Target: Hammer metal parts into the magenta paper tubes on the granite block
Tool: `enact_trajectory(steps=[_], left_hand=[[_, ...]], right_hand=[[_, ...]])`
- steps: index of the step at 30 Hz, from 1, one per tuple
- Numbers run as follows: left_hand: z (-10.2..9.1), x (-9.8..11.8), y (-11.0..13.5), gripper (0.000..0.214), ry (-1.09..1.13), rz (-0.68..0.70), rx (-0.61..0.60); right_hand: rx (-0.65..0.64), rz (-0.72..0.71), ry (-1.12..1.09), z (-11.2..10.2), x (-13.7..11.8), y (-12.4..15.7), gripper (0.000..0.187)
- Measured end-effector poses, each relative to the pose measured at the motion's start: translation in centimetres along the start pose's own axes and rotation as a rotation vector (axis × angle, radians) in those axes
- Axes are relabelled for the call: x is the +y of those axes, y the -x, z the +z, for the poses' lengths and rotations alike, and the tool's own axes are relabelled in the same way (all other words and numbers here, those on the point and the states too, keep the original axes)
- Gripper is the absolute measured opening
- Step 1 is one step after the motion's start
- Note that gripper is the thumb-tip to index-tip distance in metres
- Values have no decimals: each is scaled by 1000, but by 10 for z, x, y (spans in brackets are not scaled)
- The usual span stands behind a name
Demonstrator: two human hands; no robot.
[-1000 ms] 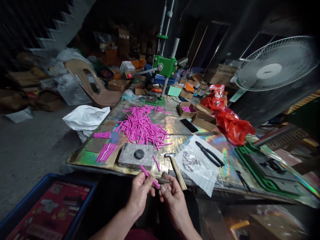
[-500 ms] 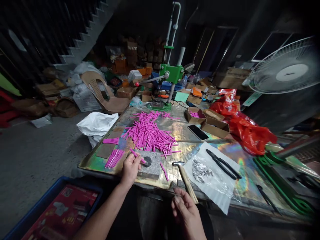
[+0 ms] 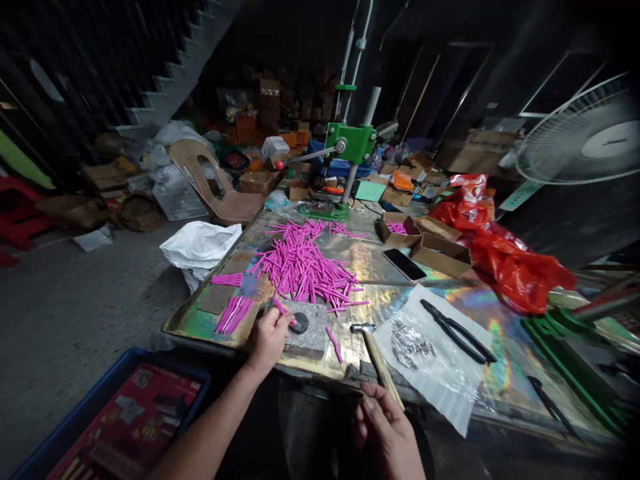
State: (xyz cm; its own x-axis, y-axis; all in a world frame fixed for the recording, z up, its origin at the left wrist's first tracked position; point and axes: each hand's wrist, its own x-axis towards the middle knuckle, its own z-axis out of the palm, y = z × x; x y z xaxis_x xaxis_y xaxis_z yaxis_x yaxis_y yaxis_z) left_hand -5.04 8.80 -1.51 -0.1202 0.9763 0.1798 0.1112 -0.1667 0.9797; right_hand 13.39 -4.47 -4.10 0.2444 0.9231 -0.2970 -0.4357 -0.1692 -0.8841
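My left hand (image 3: 267, 339) pinches a thin pink stick (image 3: 280, 307) at the left side of a grey stone block (image 3: 313, 341). The stick's lower end is beside the dark round disc (image 3: 301, 323) on the block. My right hand (image 3: 387, 423) is held low at the table's front edge, thumb and fingers pressed together; anything between them is too small to make out. Near it lies a hammer (image 3: 383, 370) with a wooden handle. A single pink stick (image 3: 334, 343) rests right of the block. Behind the block is a big heap of pink sticks (image 3: 305, 263).
Two bundles of pink sticks (image 3: 234, 315) lie at left. Black pliers (image 3: 457, 333) and a clear bag of small metal parts (image 3: 413, 345) rest on white paper (image 3: 457, 407). A phone (image 3: 404, 265), cardboard boxes (image 3: 443, 255) and a green hand press (image 3: 350, 143) stand farther back.
The view has shifted slightly, so everything appears a little farther right. My left hand still holds the pink stick, now tilted more steeply by the disc. My right hand stays pinched, low in front.
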Motion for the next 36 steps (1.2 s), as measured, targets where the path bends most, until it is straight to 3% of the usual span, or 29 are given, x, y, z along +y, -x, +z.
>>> enact_trajectory(steps=[4,8,11,13,21,27,30,32,36], left_hand=[[-1,-1,1,12,-112,38,-13],[-4,5,1,14,-316,178,-51],[-6,15,-1,15,-447,362,-124],[-6,21,-3,16,-495,463,-182],[-4,27,-9,21,-590,597,-267],[-3,25,-9,23,-584,647,-258],[-2,24,-8,23,-578,661,-250],[-2,24,-8,22,-574,676,-242],[-1,23,-8,22,-570,690,-213]], right_hand=[[120,-104,293,-12,-21,-7,33],[255,-310,874,-33,-44,-30,34],[147,-289,1312,-39,-49,-48,32],[68,-209,1435,-38,-49,-57,29],[-34,13,1249,-28,-66,-68,14],[-205,66,600,-4,-83,-38,23],[-269,-92,591,11,-92,-25,34],[-280,-304,724,21,-102,-21,41],[-391,-662,1040,41,-132,-12,36]])
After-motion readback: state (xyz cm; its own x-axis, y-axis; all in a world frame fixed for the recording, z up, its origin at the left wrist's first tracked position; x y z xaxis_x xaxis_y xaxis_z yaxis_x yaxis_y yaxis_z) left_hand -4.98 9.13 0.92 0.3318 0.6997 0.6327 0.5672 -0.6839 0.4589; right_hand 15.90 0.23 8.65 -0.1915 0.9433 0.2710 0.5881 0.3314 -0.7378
